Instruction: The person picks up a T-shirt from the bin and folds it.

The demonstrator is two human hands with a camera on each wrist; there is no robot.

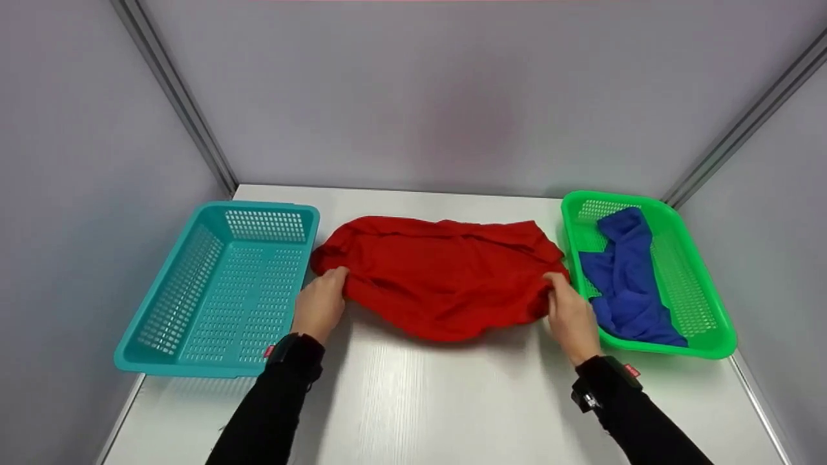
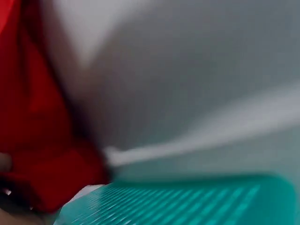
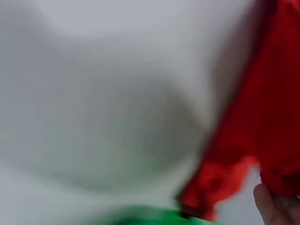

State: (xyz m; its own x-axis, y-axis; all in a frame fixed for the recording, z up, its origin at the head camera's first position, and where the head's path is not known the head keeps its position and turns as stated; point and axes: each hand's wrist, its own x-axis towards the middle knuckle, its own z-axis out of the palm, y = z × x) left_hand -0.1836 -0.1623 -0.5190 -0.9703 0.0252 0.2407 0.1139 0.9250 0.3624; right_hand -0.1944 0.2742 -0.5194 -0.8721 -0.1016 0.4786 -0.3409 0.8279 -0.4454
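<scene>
A red cloth garment (image 1: 446, 271) is stretched sideways between both hands, its near edge sagging in the middle over the white table. My left hand (image 1: 321, 303) pinches its left side, close to the teal basket. At the opposite side my right hand (image 1: 573, 316) grips the red cloth beside the green basket. In the left wrist view the red cloth (image 2: 42, 117) hangs at the left, with only bits of the fingers showing. Fingertips (image 3: 269, 204) of the right hand press against the cloth (image 3: 276, 112) in the right wrist view.
A teal perforated basket (image 1: 216, 371) stands at the left with nothing in it. The green basket (image 1: 704, 290) at the right holds a crumpled blue cloth (image 1: 627, 278). Grey panels (image 1: 452, 97) enclose the white table (image 1: 400, 400) at the back and sides.
</scene>
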